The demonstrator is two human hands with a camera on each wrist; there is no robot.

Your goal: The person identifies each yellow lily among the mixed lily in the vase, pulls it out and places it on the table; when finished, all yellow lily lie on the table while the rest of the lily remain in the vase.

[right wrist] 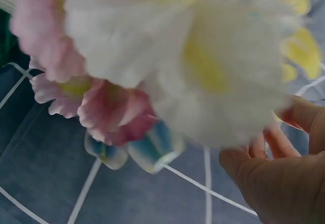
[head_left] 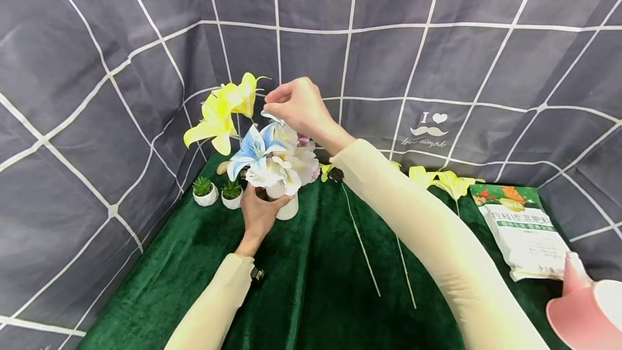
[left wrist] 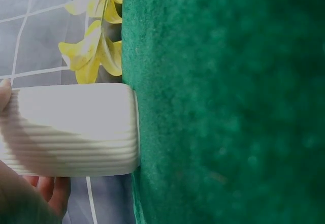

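My left hand (head_left: 259, 210) grips a white ribbed vase (head_left: 290, 208) near its top, thumb on the near side. In the left wrist view the vase (left wrist: 71, 130) lies sideways across the picture, its base on the green cloth. White flowers (head_left: 286, 169), a blue lily (head_left: 256, 147) and pink flowers (right wrist: 109, 107) crowd above the vase. Two yellow lilies (head_left: 218, 112) lean out to the left, higher up. Over the bouquet is my right hand (head_left: 298, 104), fingers bent and thumb close to them. Whether it pinches a petal is hidden behind a white flower (right wrist: 203, 66) in the right wrist view.
Two small potted succulents (head_left: 205, 190) stand left of the vase. To the right, more yellow lilies (head_left: 452, 182) and long stems (head_left: 359, 236) lie on the green cloth (head_left: 335, 307). Farther right are a printed white bag (head_left: 527, 239) and a pink watering can (head_left: 583, 307). Gridded grey fabric (head_left: 379, 64) hangs behind.
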